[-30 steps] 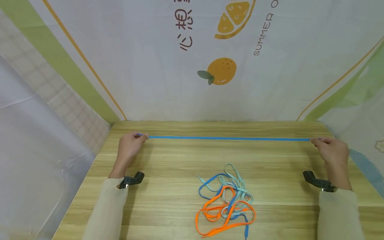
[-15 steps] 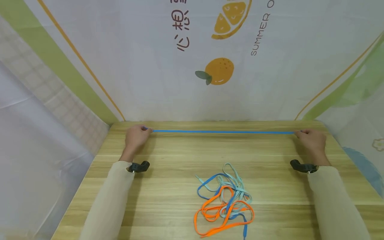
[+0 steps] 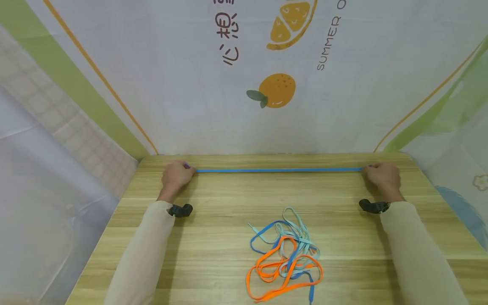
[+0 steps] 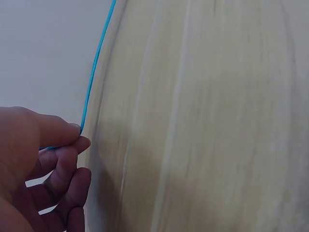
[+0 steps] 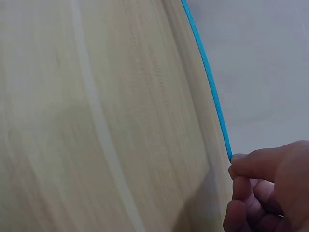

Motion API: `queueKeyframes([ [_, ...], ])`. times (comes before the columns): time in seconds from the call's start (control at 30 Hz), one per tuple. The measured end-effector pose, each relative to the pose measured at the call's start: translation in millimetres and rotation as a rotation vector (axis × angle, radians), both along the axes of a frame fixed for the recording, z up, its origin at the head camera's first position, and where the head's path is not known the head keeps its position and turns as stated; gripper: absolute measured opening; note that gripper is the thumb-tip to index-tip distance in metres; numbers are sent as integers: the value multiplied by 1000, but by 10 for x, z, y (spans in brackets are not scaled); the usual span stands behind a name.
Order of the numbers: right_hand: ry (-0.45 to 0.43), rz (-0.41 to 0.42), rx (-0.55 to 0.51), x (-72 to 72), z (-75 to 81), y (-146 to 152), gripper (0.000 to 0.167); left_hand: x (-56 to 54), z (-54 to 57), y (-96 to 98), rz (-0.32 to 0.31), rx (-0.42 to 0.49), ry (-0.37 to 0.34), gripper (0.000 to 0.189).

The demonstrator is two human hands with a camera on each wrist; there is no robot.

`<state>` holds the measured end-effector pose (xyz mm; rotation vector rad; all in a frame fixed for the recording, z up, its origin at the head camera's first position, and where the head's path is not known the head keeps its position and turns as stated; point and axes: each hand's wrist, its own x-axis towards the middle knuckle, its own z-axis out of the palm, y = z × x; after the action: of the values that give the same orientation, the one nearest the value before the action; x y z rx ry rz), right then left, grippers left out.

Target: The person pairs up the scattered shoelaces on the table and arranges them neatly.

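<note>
A blue shoelace (image 3: 278,170) runs straight and taut from side to side along the far part of the table. My left hand (image 3: 177,174) pinches its left end between thumb and forefinger; in the left wrist view the lace (image 4: 95,63) leads up and away from the fingertips. At the other end my right hand (image 3: 383,174) pinches the lace too, thumb against forefinger, with the remaining fingers curled below, as the right wrist view shows along the lace (image 5: 212,87). The short tips inside both hands are mostly hidden.
Nearer the front lies a loose tangle of an orange shoelace (image 3: 280,290), a pale mint shoelace (image 3: 303,231) and another blue shoelace (image 3: 256,244). The wooden table (image 3: 213,262) ends at a white printed cloth (image 3: 198,106) hanging behind it, with more cloth at both sides.
My right hand has moved left and slightly away from me, my left hand a little right and away. The span of taut blue lace between them is shorter. The tangle has stayed put.
</note>
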<state>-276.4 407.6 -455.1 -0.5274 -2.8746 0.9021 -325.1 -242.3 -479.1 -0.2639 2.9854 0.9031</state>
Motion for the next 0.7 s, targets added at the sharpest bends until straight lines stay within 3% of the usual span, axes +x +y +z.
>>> queueKeyframes([
  [0.13,-5,17,8,-11,-6,-25,50,178,248,167,0,-20,-13,34],
  [0.23,-5,36,18,-16,-13,-40,51,158,251,183,-5,-17,-18,36],
  [0.4,-22,55,27,-18,-28,-71,53,-41,35,103,-10,14,-32,45],
  [0.53,-37,46,31,-23,-36,-104,52,-172,-166,33,-6,5,-19,37],
  [0.7,-54,29,51,-34,-39,-131,49,-221,-241,27,2,-11,-33,35],
])
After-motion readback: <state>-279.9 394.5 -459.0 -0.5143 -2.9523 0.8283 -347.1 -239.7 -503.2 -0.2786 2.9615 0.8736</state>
